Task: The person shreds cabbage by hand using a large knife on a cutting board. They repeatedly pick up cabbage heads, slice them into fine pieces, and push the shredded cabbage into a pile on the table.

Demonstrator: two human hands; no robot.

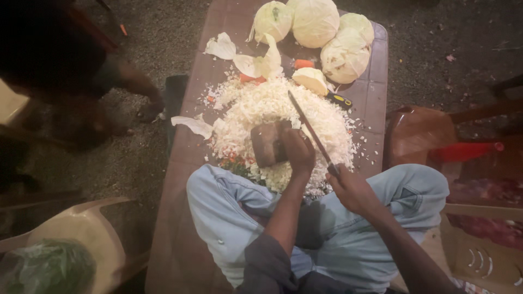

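Observation:
My left hand (298,149) rests on a brown wooden block (266,144) that sits in a big pile of shredded cabbage (272,106) on a brown table (373,92). My right hand (351,188) grips the handle of a long knife (309,128); its blade slants up and left over the pile, just right of my left hand. My knees in light blue jeans (229,212) lie at the pile's near edge. A cut cabbage piece (310,80) and orange carrot bits (251,79) lie at the far side of the pile.
Three whole cabbages (316,22) sit at the table's far end, with loose leaves (220,46) and a yellow-and-black handled tool (339,99) nearby. Another person's foot (148,110) is on the ground at left. A brown plastic chair (417,130) stands right, a beige one (81,228) lower left.

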